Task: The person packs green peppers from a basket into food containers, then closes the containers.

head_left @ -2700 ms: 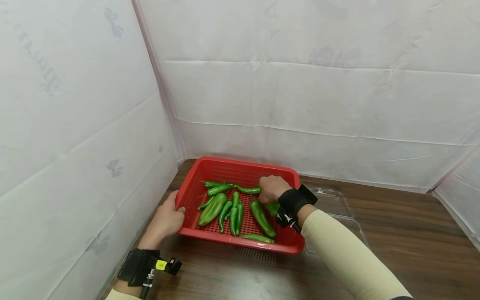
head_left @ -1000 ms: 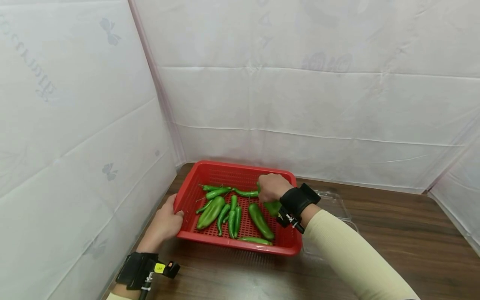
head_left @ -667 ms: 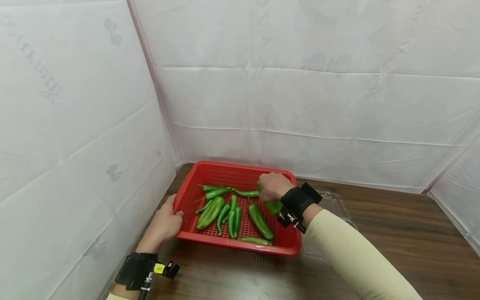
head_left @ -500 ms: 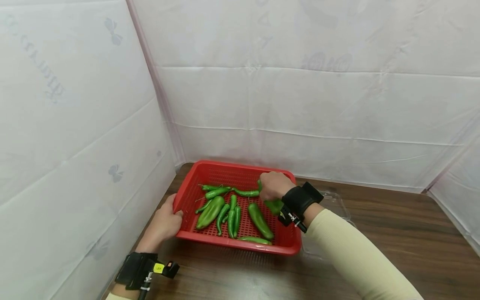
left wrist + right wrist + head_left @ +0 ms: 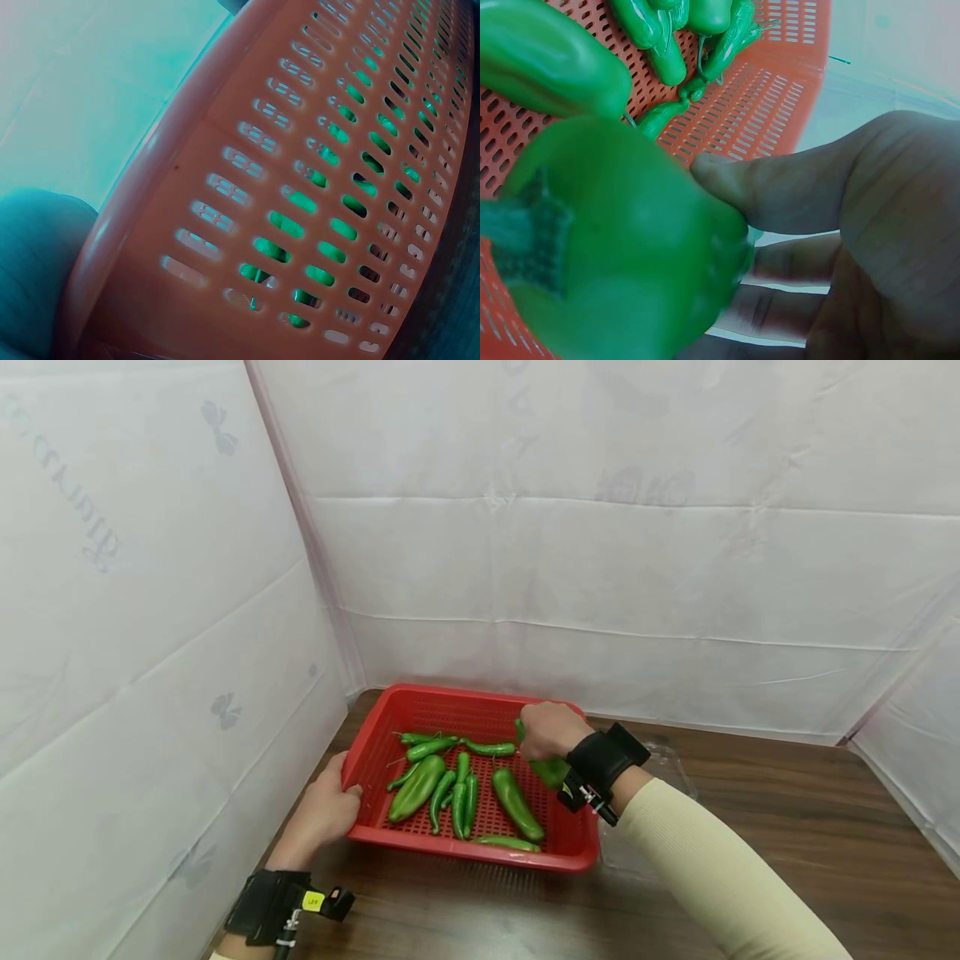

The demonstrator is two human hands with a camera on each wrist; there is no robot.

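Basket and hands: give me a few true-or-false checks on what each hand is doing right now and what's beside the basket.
1. The right hand holds a green pepper. True.
2. The left hand is lifted clear of the red basket. False: it holds the basket's left rim.
3. The basket is empty apart from the held pepper. False: several green peppers lie on its floor.
4. A clear plastic container lies on the table to the right of the basket. True.
5. The held pepper rests flat on the basket floor. False: the right wrist view shows it raised, with thumb and fingers round it.
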